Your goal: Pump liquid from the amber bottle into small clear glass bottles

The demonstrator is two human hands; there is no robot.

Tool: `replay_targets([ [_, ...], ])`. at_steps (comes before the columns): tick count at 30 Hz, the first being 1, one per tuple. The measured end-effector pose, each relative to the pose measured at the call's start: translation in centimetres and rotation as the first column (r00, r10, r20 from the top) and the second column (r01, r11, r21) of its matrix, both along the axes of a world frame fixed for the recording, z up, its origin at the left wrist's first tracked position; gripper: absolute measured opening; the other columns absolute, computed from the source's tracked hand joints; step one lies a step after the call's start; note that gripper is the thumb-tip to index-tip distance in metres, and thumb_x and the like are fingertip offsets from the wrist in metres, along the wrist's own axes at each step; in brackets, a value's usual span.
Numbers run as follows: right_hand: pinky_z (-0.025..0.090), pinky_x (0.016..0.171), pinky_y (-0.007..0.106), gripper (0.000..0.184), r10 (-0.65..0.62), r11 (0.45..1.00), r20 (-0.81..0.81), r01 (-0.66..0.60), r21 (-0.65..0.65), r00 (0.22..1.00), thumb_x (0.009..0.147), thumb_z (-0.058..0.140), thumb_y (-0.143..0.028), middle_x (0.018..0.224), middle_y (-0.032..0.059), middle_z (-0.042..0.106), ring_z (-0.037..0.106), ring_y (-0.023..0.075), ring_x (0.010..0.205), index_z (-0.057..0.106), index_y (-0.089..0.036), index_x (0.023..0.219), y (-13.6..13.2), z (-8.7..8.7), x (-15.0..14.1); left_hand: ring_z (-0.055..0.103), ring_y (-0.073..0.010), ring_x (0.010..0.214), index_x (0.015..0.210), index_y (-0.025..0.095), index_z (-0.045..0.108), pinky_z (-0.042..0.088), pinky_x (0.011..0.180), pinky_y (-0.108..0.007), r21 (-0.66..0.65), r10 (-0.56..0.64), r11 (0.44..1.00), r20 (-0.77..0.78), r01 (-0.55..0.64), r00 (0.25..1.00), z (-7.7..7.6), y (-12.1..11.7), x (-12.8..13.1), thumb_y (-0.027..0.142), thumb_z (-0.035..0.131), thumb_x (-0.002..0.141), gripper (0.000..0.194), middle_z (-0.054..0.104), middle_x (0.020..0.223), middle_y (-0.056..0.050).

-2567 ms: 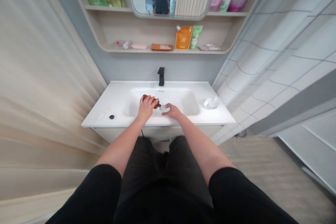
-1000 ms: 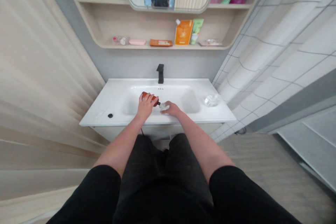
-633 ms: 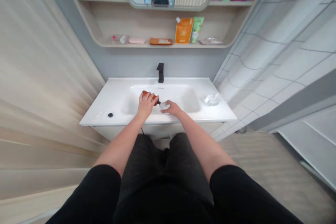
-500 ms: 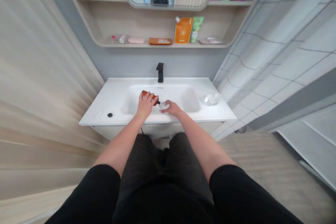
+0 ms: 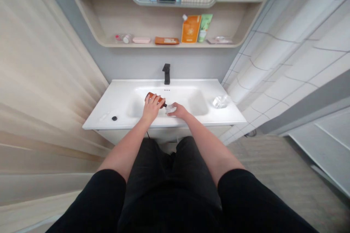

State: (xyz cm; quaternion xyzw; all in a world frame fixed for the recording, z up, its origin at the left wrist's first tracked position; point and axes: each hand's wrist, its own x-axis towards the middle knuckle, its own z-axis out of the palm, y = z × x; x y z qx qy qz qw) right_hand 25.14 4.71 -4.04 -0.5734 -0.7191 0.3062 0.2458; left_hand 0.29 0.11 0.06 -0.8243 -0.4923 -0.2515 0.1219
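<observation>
Over the white basin (image 5: 164, 94), my left hand (image 5: 152, 107) is closed around an amber bottle (image 5: 153, 98) that lies tilted, its narrow black tip pointing right and down. My right hand (image 5: 179, 109) pinches a small transparent object (image 5: 171, 108) by its right side. That object sits right next to the bottle's tip, and I cannot tell if they touch. Its exact kind is too small to tell.
A black faucet (image 5: 166, 73) rises behind the basin. A transparent dish (image 5: 220, 102) rests on the sink's right side, and a small black disc (image 5: 114, 118) on its left. A wooden shelf (image 5: 169, 44) holds toiletries above, under a mirror. Tiled wall stands right.
The whole view has drifted slightly, with the sink sitting higher in the picture. Both hands keep their hold, and the bottle's tip stays beside the transparent object.
</observation>
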Motion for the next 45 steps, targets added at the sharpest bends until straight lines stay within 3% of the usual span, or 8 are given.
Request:
replay_targets([
  [32, 0.060, 0.113, 0.044, 0.069, -0.001, 1.000, 0.026, 0.001, -0.014, 1.000, 0.066, 0.110, -0.040, 0.128, 0.0060, 0.085, 0.080, 0.0330, 0.124, 0.077, -0.025, 0.124, -0.8, 1.6, 0.1, 0.048, -0.0368, 0.172, 0.159, 0.028, 0.073, 0.031, 0.143, -0.073, 0.015, -0.045, 0.999, 0.004, 0.045, 0.999, -0.1, 0.1, 0.1, 0.012, 0.051, 0.110, 0.056, 0.066, 0.170, -0.018],
  [45, 0.059, 0.116, 0.044, 0.072, 0.015, 1.000, 0.042, -0.015, -0.009, 0.999, 0.066, 0.110, -0.041, 0.135, 0.0078, 0.084, 0.078, 0.0326, 0.128, 0.076, -0.024, 0.128, -0.6, 1.3, 0.3, 0.045, -0.0363, 0.174, 0.160, 0.028, 0.071, 0.030, 0.144, -0.072, 0.033, -0.070, 0.997, 0.016, 0.069, 0.997, -0.4, 0.1, 0.1, 0.012, 0.051, 0.110, 0.056, 0.066, 0.170, -0.018],
])
